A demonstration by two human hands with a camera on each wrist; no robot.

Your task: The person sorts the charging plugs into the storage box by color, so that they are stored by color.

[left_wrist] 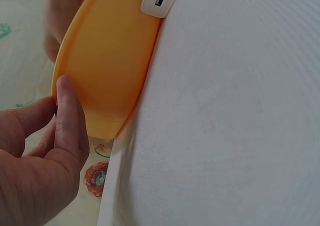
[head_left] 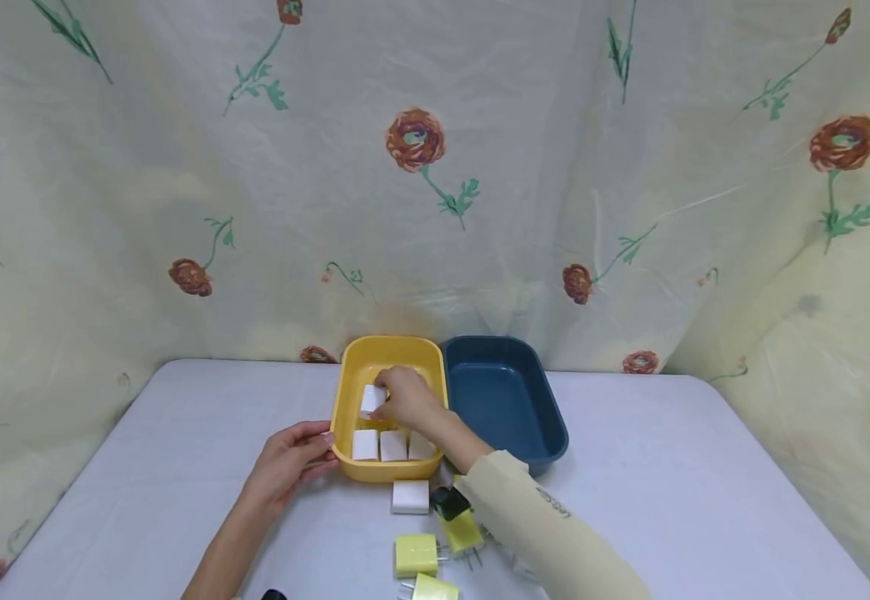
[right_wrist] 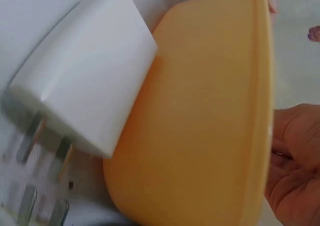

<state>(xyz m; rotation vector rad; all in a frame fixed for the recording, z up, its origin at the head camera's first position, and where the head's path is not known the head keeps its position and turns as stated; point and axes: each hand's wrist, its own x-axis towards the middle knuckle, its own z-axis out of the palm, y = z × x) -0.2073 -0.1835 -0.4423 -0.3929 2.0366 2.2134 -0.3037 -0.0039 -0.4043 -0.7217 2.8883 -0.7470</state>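
Tabletop (head_left: pixel 652 467) | charger (head_left: pixel 371 402) pinched between right fingers (head_left: pixel 396 385) over yellow tray (head_left: pixel 386 472) | left fingers (head_left: pixel 306 451) grip rim (head_left: pixel 341 383)

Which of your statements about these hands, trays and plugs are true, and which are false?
1. The left hand pinches the rim of the yellow tray. True.
2. The right hand is holding nothing. False: it holds a white plug.
3. A blue tray stands to the right of the yellow tray. True.
4. The yellow plugs lie inside the yellow tray. False: they lie on the table.
5. Another white plug lies in front of the yellow tray. True.
6. The blue tray is full of plugs. False: no plugs show in it.
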